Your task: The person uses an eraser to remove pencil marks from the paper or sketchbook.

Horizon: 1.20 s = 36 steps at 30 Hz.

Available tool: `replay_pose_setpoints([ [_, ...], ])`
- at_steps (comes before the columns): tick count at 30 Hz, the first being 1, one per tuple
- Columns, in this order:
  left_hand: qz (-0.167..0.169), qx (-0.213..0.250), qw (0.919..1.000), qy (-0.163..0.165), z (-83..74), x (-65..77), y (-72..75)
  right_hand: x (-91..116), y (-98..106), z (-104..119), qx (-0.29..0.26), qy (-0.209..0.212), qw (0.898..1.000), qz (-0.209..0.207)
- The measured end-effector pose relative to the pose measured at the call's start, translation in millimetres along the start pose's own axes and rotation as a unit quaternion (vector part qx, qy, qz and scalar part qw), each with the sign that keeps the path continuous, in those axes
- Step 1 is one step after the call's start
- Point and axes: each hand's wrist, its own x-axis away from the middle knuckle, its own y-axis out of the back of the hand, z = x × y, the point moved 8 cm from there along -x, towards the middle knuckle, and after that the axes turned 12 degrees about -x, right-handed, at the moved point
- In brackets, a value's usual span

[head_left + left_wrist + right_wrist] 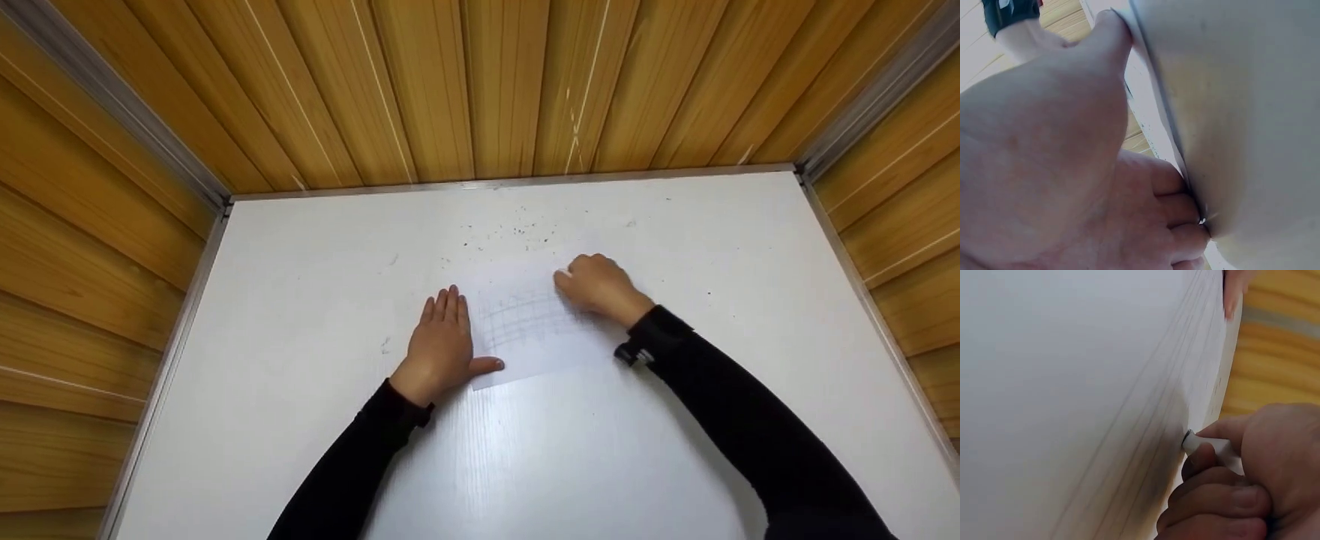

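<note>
A white sheet of paper (536, 357) with faint grey pencil lines lies on the white table. My left hand (441, 346) rests flat along its left side, fingers straight and thumb stretched over the paper. At the sheet's upper right, my right hand (600, 289) grips a small white eraser (1214, 445) between thumb and curled fingers. The eraser's darkened end meets the lined surface in the right wrist view, and the rest of it is hidden in the fist. In the left wrist view the left fingers (1176, 211) press down at the surface.
Dark eraser crumbs (525, 229) are scattered on the table (315, 300) beyond the paper. Wood-patterned panels (480, 90) wall in the table at the back and both sides, with metal strips along the edges.
</note>
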Motion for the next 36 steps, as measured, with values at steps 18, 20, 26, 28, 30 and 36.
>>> replay_pose_setpoints([
  [18,-0.002,0.041,0.9991,-0.004,-0.1,1.8,-5.7,-3,-42,60,-0.007,0.034,0.998,0.048],
  [20,-0.005,0.042,0.9991,-0.005,-0.9,1.5,-4.5,-5,-56,83,0.008,0.050,0.997,0.064],
  [26,-0.007,0.026,0.9995,-0.014,-5.2,-0.1,-1.6,-12,-78,113,0.031,0.063,0.995,0.074],
  [28,-0.007,0.023,0.9996,-0.012,-5.7,-1.2,-1.4,-14,-75,108,0.034,0.055,0.996,0.068],
  [30,-0.006,0.020,0.9997,-0.007,-5.2,-2.3,-1.6,-16,-65,96,0.037,0.049,0.996,0.059],
  [36,0.011,0.009,0.9999,0.006,-2.1,-2.6,-3.2,-10,-10,21,0.006,0.009,1.000,0.021],
])
